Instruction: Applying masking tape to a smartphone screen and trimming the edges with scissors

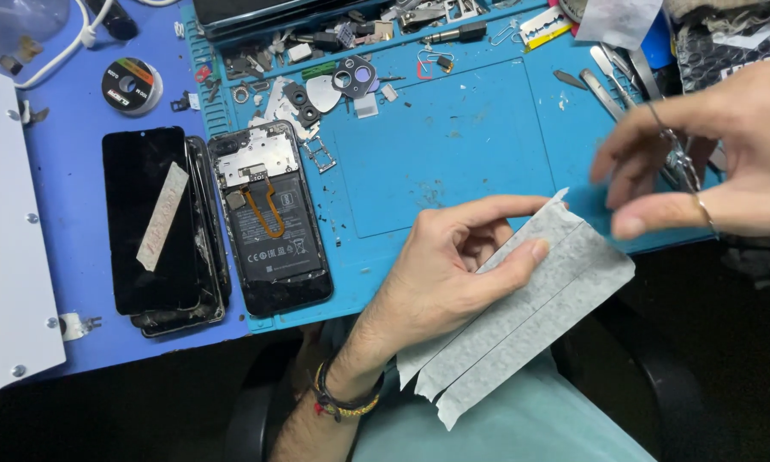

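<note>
The fingers [522, 253] of the left hand [441, 274] are clamped on a long grey strip of paper-backed tape [522, 312], held at the near edge of the blue rubber repair mat [453, 128]. The right hand [710, 162] is blurred, its fingers curled round small metal scissors [680, 158] just beyond the strip's far end. An opened black phone [269, 218] lies well to the left on the worktop; bare mat is left between.

Blue bench, grey strips, black phones

The mat [453, 137] is bright blue; at five o'clock lie pale grey speckled strips [522, 308]; at nine o'clock a glossy black screen [137, 231]; the opened phone [269, 218] shows an orange cable [271, 214].
</note>
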